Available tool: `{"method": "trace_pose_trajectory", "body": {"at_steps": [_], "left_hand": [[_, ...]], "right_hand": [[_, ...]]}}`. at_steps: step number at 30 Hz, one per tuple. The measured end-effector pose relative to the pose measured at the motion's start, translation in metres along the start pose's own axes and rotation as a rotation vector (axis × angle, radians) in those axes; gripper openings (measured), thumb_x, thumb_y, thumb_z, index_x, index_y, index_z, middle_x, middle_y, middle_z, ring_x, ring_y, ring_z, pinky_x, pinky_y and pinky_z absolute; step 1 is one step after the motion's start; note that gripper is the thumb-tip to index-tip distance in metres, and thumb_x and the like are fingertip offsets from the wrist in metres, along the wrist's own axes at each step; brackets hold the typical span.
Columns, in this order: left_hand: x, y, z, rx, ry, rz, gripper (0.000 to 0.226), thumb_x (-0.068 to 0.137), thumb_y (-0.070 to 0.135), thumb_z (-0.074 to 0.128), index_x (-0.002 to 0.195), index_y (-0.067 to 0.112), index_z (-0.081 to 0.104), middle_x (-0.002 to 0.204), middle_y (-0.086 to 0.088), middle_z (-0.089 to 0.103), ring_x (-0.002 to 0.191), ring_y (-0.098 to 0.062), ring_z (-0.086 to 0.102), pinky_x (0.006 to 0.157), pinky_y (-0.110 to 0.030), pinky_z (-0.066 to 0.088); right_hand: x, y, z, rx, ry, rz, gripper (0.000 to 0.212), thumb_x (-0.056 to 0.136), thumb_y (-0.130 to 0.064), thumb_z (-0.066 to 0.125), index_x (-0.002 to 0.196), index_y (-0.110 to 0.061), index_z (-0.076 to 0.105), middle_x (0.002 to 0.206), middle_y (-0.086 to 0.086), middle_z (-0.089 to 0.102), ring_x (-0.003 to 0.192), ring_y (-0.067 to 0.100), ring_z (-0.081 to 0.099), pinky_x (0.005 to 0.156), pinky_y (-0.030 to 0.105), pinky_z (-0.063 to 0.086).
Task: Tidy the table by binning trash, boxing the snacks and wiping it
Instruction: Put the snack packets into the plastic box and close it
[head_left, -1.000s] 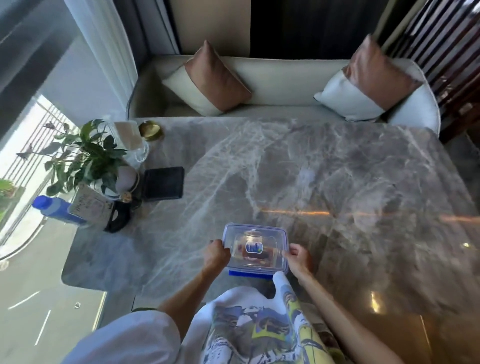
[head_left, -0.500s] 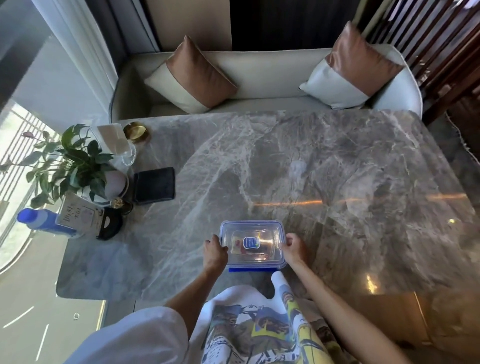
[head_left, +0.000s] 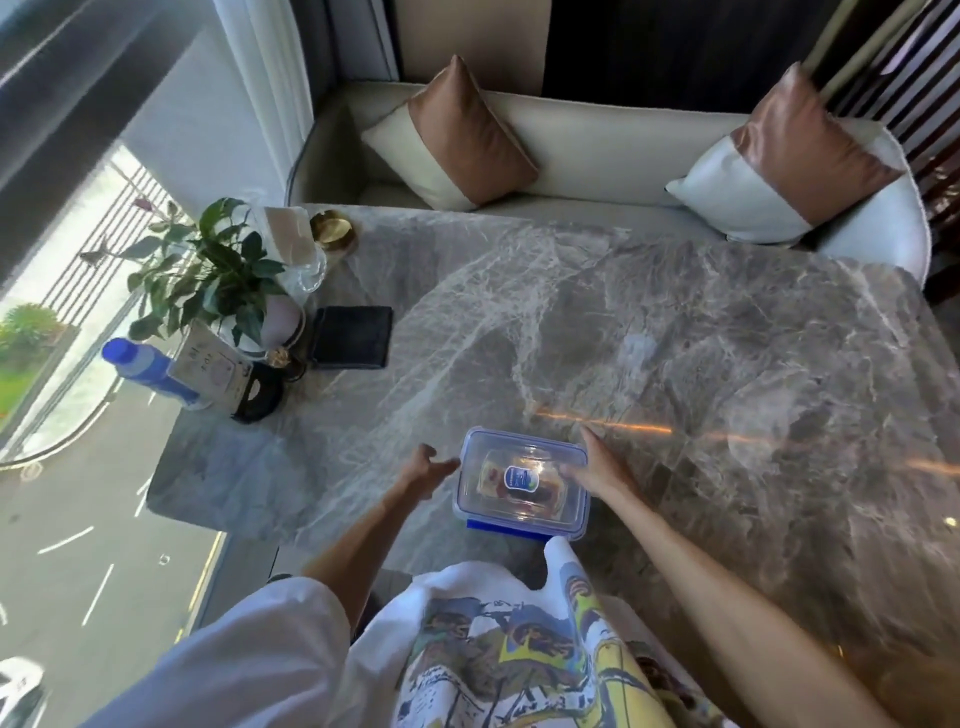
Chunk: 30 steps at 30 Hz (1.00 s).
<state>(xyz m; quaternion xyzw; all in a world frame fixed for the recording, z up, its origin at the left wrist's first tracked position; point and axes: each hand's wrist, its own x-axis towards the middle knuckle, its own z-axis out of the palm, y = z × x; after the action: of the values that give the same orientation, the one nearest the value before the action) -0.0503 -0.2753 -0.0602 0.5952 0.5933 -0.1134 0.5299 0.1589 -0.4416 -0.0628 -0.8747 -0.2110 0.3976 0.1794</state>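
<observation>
Head view looks down on a grey marble worktop. Its near edge runs just under the person's chest. Its left edge drops off beside a big window. Its far edge sits right up against a pale sofa with two cushions on it.

A clear box stands on the worktop close to the near edge, right in front of the person. A wide stretch of marble shows between the box and the sofa, and more shows to the right of the box.

Well apart from the box, a few things crowd the far left corner: a leafy plant, a blue bottle, a dark flat pad and a small gold dish.

The box is see-through with a blue rim round its lid. The lid is on. A blue flap sticks out flat on the near side. A small blue sticker sits in the middle of the lid, and something brown shows inside.

The left hand is just beside the left side of the box, with fingers loosely bent and holding nothing. The right hand lies against the right side of the box with its fingers straight.
</observation>
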Motion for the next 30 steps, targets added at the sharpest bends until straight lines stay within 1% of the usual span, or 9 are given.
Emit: {"method": "trace_pose_trajectory", "body": {"at_steps": [2, 5, 9, 12, 17, 21, 23, 25, 30], "left_hand": [[-0.015, -0.006, 0.004, 0.005, -0.072, -0.073, 0.061, 0.086, 0.043, 0.065, 0.126, 0.005, 0.039, 0.114, -0.017, 0.053, 0.091, -0.027, 0.059, 0.067, -0.035, 0.052], [-0.033, -0.025, 0.025, -0.015, -0.292, -0.273, 0.062, 0.086, 0.045, 0.065, 0.129, 0.006, 0.044, 0.123, -0.02, 0.057, 0.083, -0.03, 0.066, 0.072, -0.038, 0.058], [-0.034, -0.029, 0.047, -0.494, -0.445, -0.477, 0.039, 0.094, 0.027, 0.058, 0.115, -0.003, 0.045, 0.11, -0.028, 0.057, 0.104, -0.048, 0.061, 0.079, -0.049, 0.056], [-0.024, -0.013, 0.054, -0.426, -0.358, -0.365, 0.046, 0.096, 0.039, 0.051, 0.119, -0.001, 0.046, 0.098, -0.023, 0.056, 0.074, -0.038, 0.063, 0.077, -0.048, 0.057], [-0.007, 0.022, 0.068, -0.33, -0.26, -0.188, 0.051, 0.094, 0.054, 0.044, 0.107, 0.005, 0.047, 0.086, -0.016, 0.06, 0.07, -0.035, 0.065, 0.053, -0.038, 0.056], [0.007, 0.031, 0.079, -0.274, -0.216, -0.101, 0.052, 0.092, 0.056, 0.047, 0.106, 0.006, 0.049, 0.091, -0.014, 0.055, 0.078, -0.032, 0.066, 0.045, -0.03, 0.053], [0.008, 0.024, 0.081, -0.181, -0.212, -0.041, 0.044, 0.09, 0.053, 0.052, 0.095, 0.009, 0.052, 0.086, -0.013, 0.054, 0.066, -0.022, 0.054, 0.06, -0.027, 0.046], [0.003, 0.011, 0.08, -0.132, -0.263, -0.024, 0.035, 0.087, 0.044, 0.064, 0.098, 0.011, 0.055, 0.091, -0.011, 0.058, 0.077, -0.022, 0.052, 0.072, -0.032, 0.04], [-0.014, -0.014, 0.085, -0.182, -0.404, -0.082, 0.04, 0.081, 0.045, 0.07, 0.102, 0.012, 0.061, 0.093, -0.008, 0.065, 0.079, -0.02, 0.057, 0.075, -0.03, 0.041]], "right_hand": [[0.01, -0.011, 0.003, -0.05, -0.034, -0.105, 0.076, 0.084, -0.03, 0.068, 0.147, -0.033, 0.026, 0.157, 0.001, 0.028, 0.142, 0.024, 0.032, 0.113, 0.045, 0.034], [0.01, -0.023, 0.012, -0.021, -0.155, -0.111, 0.063, 0.09, -0.022, 0.063, 0.146, -0.023, 0.035, 0.154, 0.007, 0.034, 0.14, 0.026, 0.035, 0.112, 0.04, 0.031], [0.004, -0.01, 0.015, 0.067, -0.088, -0.054, 0.054, 0.088, -0.019, 0.065, 0.139, -0.013, 0.047, 0.143, 0.011, 0.048, 0.13, 0.026, 0.046, 0.104, 0.032, 0.036], [-0.008, 0.006, 0.011, 0.201, -0.045, 0.033, 0.048, 0.089, -0.016, 0.063, 0.134, -0.006, 0.048, 0.132, 0.011, 0.056, 0.119, 0.027, 0.055, 0.094, 0.028, 0.041], [-0.024, 0.029, 0.022, 0.308, -0.088, 0.263, 0.065, 0.09, -0.033, 0.062, 0.14, -0.004, 0.032, 0.136, 0.015, 0.051, 0.107, 0.025, 0.056, 0.088, 0.034, 0.044], [-0.032, 0.04, 0.035, 0.278, -0.133, 0.357, 0.086, 0.09, -0.048, 0.055, 0.151, -0.004, 0.012, 0.155, 0.016, 0.027, 0.138, 0.031, 0.037, 0.11, 0.034, 0.035], [-0.034, 0.038, 0.034, 0.241, -0.134, 0.372, 0.086, 0.092, -0.047, 0.052, 0.151, -0.003, 0.007, 0.158, 0.016, 0.021, 0.143, 0.03, 0.029, 0.11, 0.031, 0.03], [-0.033, 0.036, 0.031, 0.258, -0.15, 0.385, 0.088, 0.092, -0.046, 0.053, 0.152, -0.004, 0.003, 0.159, 0.015, 0.018, 0.142, 0.031, 0.029, 0.104, 0.032, 0.036], [-0.031, 0.032, 0.026, 0.274, -0.175, 0.437, 0.093, 0.089, -0.048, 0.058, 0.152, -0.011, 0.001, 0.159, 0.014, 0.016, 0.141, 0.036, 0.031, 0.099, 0.043, 0.043]]}}
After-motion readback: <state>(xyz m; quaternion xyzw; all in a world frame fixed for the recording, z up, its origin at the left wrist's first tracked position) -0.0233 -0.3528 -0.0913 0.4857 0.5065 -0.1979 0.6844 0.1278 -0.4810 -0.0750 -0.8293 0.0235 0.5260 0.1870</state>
